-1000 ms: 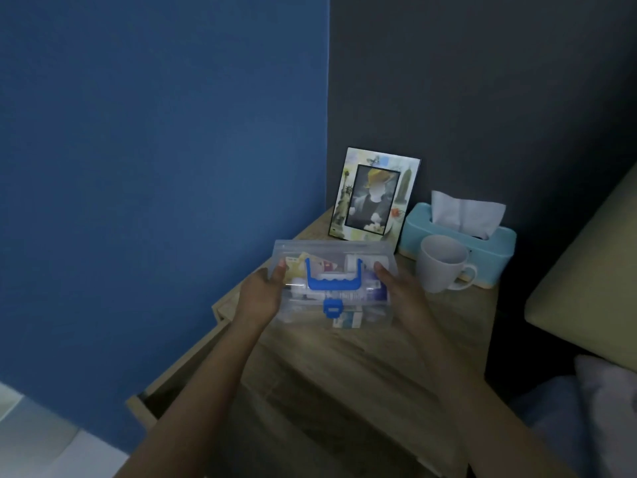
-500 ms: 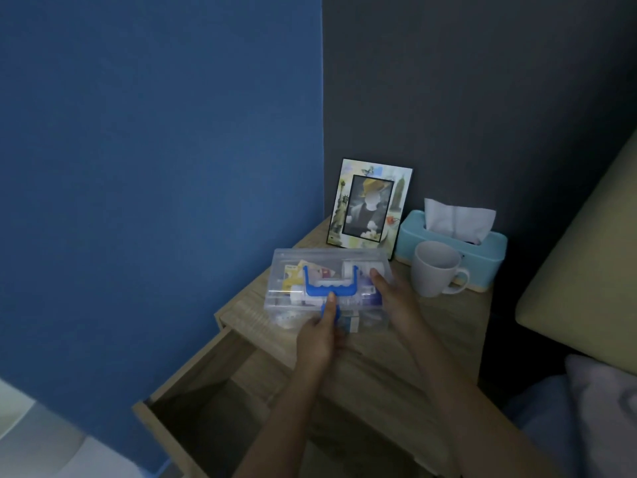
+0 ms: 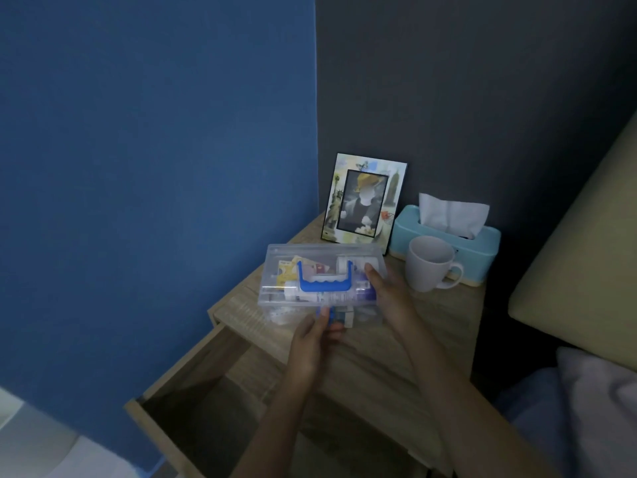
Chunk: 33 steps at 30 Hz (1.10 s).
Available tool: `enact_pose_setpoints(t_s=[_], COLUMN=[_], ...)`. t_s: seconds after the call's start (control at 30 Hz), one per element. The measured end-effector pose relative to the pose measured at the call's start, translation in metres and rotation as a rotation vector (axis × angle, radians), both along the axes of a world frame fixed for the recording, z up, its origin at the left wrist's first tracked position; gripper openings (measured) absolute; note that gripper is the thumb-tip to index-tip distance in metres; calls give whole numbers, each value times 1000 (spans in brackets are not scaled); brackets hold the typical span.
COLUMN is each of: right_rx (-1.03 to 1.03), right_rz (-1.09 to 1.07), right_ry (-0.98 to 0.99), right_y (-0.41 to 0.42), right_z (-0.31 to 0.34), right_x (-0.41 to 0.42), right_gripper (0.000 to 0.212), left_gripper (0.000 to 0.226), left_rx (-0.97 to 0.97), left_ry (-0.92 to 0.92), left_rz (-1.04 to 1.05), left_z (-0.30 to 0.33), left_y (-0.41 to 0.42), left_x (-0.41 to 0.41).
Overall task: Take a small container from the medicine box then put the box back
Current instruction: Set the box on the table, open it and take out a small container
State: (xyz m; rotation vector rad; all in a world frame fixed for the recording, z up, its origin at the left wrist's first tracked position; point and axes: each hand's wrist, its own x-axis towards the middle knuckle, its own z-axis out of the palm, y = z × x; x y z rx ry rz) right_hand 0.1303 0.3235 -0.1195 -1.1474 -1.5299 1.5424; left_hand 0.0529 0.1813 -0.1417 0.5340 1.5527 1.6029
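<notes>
The medicine box (image 3: 275,284) is clear plastic with a blue handle and a blue front latch. It rests on the wooden nightstand (image 3: 431,326) with its lid down. Tubes, packets and small containers show through its walls. My left hand (image 3: 315,339) is at the front of the box, fingertips pinching the blue latch. My right hand (image 3: 386,293) grips the box's right end, thumb on the lid.
Behind the box stand a picture frame (image 3: 365,198), a white mug (image 3: 431,263) and a light-blue tissue box (image 3: 482,243). The nightstand's drawer (image 3: 206,391) is pulled open below left. A blue wall is left, a bed's headboard and bedding right.
One second ago both hands held the box by its ends. My left hand has since moved from the left end to the front latch. The box now rests on the nightstand.
</notes>
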Motion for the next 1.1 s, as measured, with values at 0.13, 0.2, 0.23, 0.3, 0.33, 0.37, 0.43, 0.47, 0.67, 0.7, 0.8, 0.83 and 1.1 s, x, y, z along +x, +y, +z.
enact_pose_setpoints(t_s=[0.13,0.2,0.23,0.3,0.33,0.37,0.43,0.47,0.67,0.7,0.8,0.83,1.1], right_rx=[26,33,54,114,135,141,127,121,144,150,126,121,113], right_rz=[18,-12,-34,-53,-62,-69,-66,-59,-34,-31,-62,-63,39], right_ry=[24,47,67,110,134,149,167,179,286,303,361,363,110], right_y=[-4,-10,-15,-28,-35,-41,-48,-48,-38,-35,-17,-10,41], right_z=[3,2,0,-10,-15,-20,-24,-24,-6,0,20,27,36], right_x=[3,9,13,22,26,29,32,31,31,28,12,6,-21], right_gripper=[28,27,31,44,49,52,57,56,52,49,31,31,72], left_gripper=[22,10,9,22,33,42,54,57,78,81,79,77,53], left_rx=[-92,-99,-84,-31,-14,-11,-12,10,130,131,145,142,57], left_ry=[146,247,282,287,276,267,266,269,314,314,329,340,308], left_rz=[16,145,258,524,599,610,510,442,312,309,274,264,292], left_z=[-13,-16,-15,-9,-5,-1,6,10,36,39,41,39,17], left_y=[-18,-24,-28,-33,-34,-34,-32,-30,-24,-24,-22,-21,-21], left_x=[-5,-7,-10,-17,-23,-29,-38,-40,-43,-43,-44,-44,-56])
